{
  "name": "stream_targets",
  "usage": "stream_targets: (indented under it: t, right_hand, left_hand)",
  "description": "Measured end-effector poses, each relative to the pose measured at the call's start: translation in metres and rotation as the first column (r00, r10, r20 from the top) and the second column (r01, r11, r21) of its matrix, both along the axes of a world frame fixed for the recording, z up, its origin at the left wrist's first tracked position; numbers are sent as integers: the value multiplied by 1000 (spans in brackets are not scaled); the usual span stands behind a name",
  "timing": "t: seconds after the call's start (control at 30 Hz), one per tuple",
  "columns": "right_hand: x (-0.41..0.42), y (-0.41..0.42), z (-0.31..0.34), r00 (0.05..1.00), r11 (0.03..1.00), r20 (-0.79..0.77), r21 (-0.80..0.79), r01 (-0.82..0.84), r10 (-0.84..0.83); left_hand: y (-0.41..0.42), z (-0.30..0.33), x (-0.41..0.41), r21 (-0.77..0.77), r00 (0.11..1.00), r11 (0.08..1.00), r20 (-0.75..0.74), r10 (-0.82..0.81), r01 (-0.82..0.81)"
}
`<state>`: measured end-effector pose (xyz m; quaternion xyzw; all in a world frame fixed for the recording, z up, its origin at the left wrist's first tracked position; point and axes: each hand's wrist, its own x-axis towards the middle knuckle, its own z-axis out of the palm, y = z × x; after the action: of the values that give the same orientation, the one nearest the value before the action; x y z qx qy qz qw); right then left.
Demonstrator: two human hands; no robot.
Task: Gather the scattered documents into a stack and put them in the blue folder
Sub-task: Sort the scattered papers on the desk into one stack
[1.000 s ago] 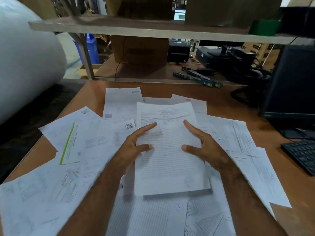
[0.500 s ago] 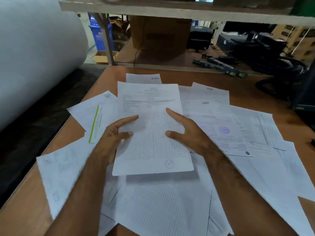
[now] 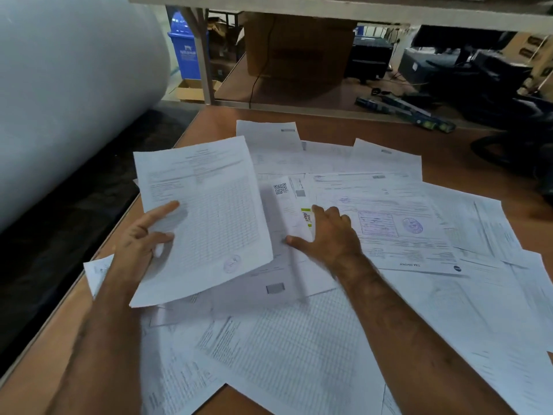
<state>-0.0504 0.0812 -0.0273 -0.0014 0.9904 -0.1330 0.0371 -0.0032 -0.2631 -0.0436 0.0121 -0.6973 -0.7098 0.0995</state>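
Several white printed documents (image 3: 389,223) lie scattered and overlapping across the wooden table (image 3: 344,130). My left hand (image 3: 140,241) grips a gridded sheet (image 3: 209,217) by its left edge, thumb on top, and holds it lifted and tilted over the table's left side. My right hand (image 3: 326,235) lies with spread fingers on a paper with a QR code and a green stripe (image 3: 291,205), beside a stamped invoice (image 3: 398,226). No blue folder is in view.
A large white roll (image 3: 68,94) fills the left side, over a dark surface (image 3: 59,235) beside the table's left edge. Behind the table stand a shelf frame (image 3: 203,64), a cardboard box (image 3: 299,46), a blue bin (image 3: 187,52) and dark equipment with cables (image 3: 478,79).
My right hand has let go of the gridded sheet and moved right onto the green-striped paper. My left hand alone now holds the sheet, shifted left and lifted. The view has tilted down.
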Motion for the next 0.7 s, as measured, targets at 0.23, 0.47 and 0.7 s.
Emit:
stream_targets:
  t: [0.23, 0.47, 0.7]
  right_hand:
    - [-18, 31, 10, 990, 879, 77, -455, 143, -121]
    - [-23, 25, 5, 999, 901, -20, -431, -43, 38]
    - [-36, -9, 5, 991, 990, 108, -125, -63, 77]
  left_hand:
    - [32, -3, -16, 30, 998, 998, 1, -56, 56]
    - [31, 6, -23, 93, 1000, 995, -13, 26, -25]
    - [28, -3, -9, 127, 996, 992, 92, 16, -28]
